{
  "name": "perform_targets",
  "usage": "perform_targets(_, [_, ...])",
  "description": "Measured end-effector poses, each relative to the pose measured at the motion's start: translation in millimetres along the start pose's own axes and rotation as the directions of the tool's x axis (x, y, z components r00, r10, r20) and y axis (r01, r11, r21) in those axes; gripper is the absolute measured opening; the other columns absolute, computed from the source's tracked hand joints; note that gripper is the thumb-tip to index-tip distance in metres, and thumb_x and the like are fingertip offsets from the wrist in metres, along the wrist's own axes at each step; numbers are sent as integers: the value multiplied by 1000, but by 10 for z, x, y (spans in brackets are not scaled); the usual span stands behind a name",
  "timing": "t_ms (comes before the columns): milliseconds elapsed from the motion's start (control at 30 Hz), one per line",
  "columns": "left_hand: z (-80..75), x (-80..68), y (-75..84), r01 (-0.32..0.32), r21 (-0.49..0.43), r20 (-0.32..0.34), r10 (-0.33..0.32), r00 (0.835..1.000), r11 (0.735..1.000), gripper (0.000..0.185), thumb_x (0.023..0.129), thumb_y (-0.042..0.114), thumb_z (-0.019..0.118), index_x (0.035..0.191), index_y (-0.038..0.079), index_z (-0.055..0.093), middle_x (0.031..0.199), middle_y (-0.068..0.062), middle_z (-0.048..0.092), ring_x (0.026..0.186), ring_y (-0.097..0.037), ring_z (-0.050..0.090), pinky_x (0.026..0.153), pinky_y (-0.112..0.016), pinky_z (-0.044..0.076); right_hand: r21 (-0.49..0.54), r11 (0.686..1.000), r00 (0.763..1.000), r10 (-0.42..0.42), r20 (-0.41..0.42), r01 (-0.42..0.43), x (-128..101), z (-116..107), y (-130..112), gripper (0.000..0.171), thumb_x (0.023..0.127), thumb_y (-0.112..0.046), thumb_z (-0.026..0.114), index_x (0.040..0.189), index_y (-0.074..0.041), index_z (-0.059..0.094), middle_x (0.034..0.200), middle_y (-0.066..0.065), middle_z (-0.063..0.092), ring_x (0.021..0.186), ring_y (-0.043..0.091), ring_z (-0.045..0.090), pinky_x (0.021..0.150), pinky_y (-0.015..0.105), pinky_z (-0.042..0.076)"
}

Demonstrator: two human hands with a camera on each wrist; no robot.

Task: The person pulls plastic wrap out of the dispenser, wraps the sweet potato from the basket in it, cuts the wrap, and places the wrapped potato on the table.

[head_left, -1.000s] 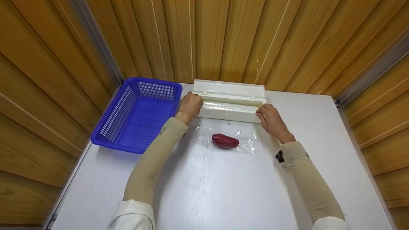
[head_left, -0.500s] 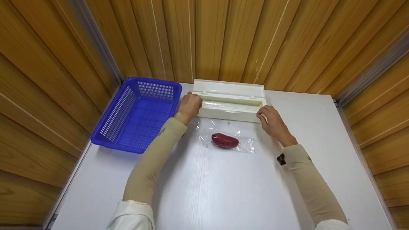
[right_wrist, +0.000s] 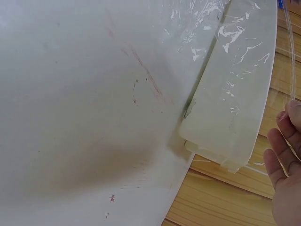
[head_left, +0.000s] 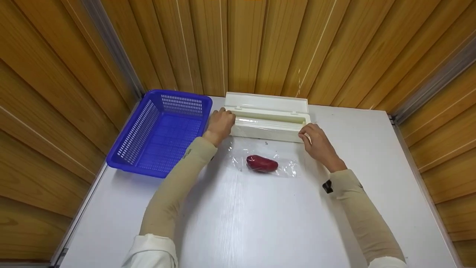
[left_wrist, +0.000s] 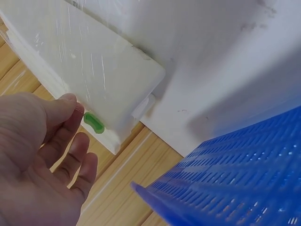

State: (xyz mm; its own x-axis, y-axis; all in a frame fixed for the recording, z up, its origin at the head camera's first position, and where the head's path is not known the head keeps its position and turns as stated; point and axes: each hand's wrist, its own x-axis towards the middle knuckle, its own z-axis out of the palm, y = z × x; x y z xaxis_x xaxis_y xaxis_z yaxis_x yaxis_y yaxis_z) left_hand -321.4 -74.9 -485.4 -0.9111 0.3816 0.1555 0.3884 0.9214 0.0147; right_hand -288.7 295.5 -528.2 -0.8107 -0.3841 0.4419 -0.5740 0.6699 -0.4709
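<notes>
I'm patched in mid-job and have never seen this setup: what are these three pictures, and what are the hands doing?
No machine here: a person works with two bare hands. The wide picture comes from a camera on the head; the two close-ups come from cameras on each wrist.

On the white table lie a blue plastic mesh basket, a cream plastic cling-film dispenser box with its lid open, and a dark red oval vegetable on a clear film sheet.

The left hand rests at the box's left end. The right hand is at its right end; whether it has a grip on the film is unclear.
</notes>
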Motion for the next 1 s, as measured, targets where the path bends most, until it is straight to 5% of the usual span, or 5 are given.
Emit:
perform_targets(367, [-28, -71, -15, 15, 46, 45, -17, 999, 999, 20, 101, 2, 63, 115, 1, 77, 109, -19, 79, 107, -36, 73, 95, -52, 58, -27, 999, 999, 18, 34, -17, -7, 16, -20, 5, 105, -3, 65, 104, 0, 68, 105, 15, 66, 106, 34, 62, 94, 49, 51])
perform_targets(1000, [-144, -229, 20, -32, 28, -42, 33, 999, 999, 14, 99, 5, 66, 102, 6, 80, 101, -16, 81, 101, -38, 72, 90, -54, 58, -41, 998, 998, 41, 54, -38, -88, -97, -154, 6, 103, -3, 68, 108, 0, 69, 106, 15, 69, 103, 33, 67, 89, 48, 55])
